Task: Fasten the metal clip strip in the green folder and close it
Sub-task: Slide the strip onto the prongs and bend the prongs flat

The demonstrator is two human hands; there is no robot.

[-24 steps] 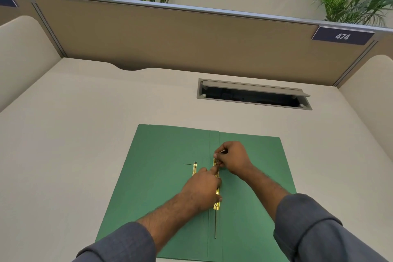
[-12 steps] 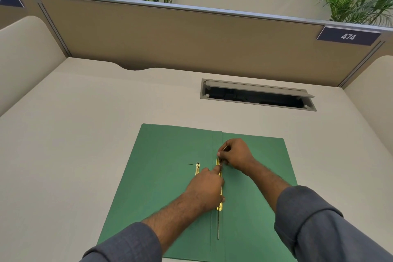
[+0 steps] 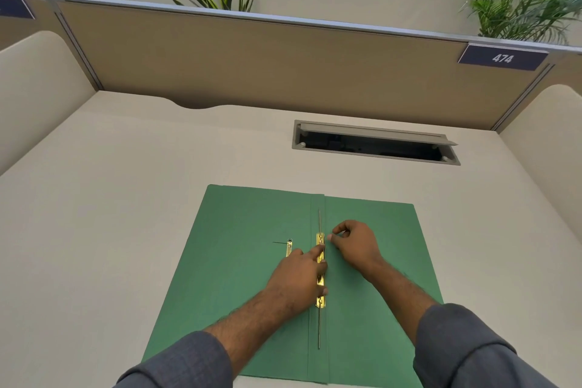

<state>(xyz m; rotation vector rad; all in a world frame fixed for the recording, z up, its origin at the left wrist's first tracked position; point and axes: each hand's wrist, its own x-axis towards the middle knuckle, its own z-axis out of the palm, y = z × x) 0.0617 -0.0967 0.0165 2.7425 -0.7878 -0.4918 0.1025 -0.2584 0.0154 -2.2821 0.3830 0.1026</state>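
Note:
The green folder (image 3: 239, 261) lies open and flat on the desk in front of me. A gold metal clip strip (image 3: 320, 280) runs along its centre fold, with thin metal prongs lying flat beyond both ends. My left hand (image 3: 299, 277) presses on the strip, its index finger stretched along it. My right hand (image 3: 354, 244) hovers just right of the strip's far end, its fingertips pinched together and holding nothing I can see. A second small gold piece (image 3: 288, 248) lies on the left leaf, partly hidden by my left hand.
An open cable tray slot (image 3: 374, 143) is set in the desk behind the folder. Tan partition panels (image 3: 267, 69) close off the back and sides. A plate reading 474 (image 3: 502, 57) hangs on the partition at the right.
My right hand has let go of the strip's far end and drawn slightly right. The far prong, raised before, now lies flat along the fold. My left hand stays on the strip.

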